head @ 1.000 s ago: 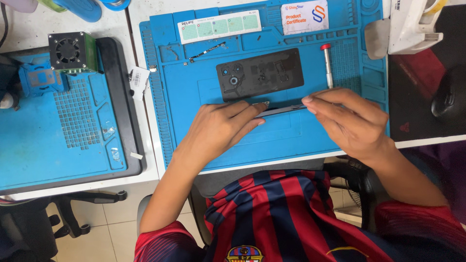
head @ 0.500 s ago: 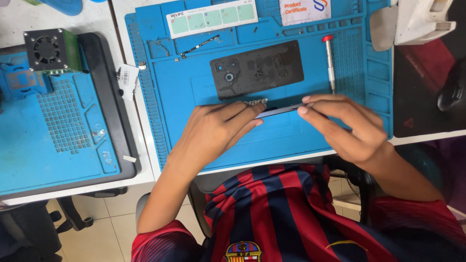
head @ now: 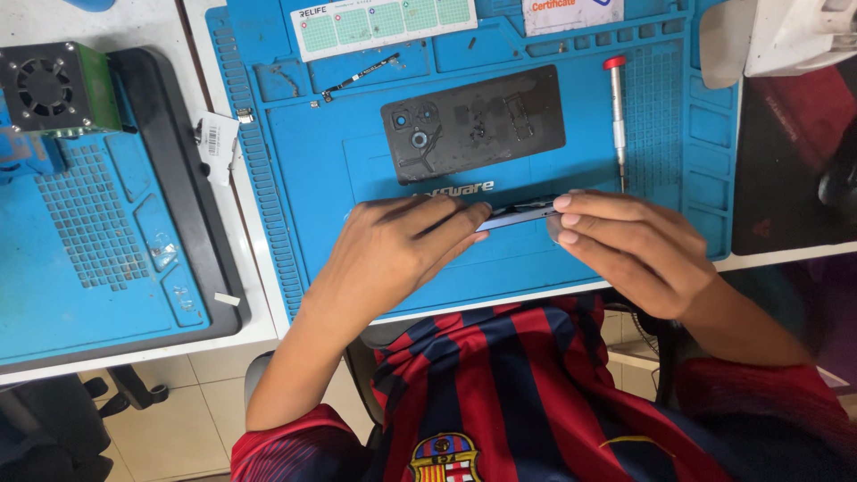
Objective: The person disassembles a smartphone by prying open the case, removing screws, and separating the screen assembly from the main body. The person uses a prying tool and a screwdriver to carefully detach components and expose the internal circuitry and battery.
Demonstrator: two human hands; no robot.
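My left hand (head: 393,250) and my right hand (head: 629,245) both grip a thin phone body (head: 518,214), held on its edge low over the blue work mat (head: 312,205). Only a short strip of its edge shows between my fingertips; the rest is hidden under my hands. Just beyond them a dark phone back cover (head: 473,123) lies flat on the mat, inner side up, with camera cut-outs at its left end. A red-capped screwdriver (head: 617,116) lies to the right of the cover.
A thin flex cable (head: 361,76) and a white-and-green card (head: 384,25) lie at the mat's far edge. On the left sit a second blue mat (head: 80,250) in a black tray, a small fan box (head: 58,89) and a white label (head: 216,143). A dark pad (head: 786,170) is at the right.
The view has drawn closer to the mat and shifted. My hands keep the same hold on the phone body, fingers barely moved.
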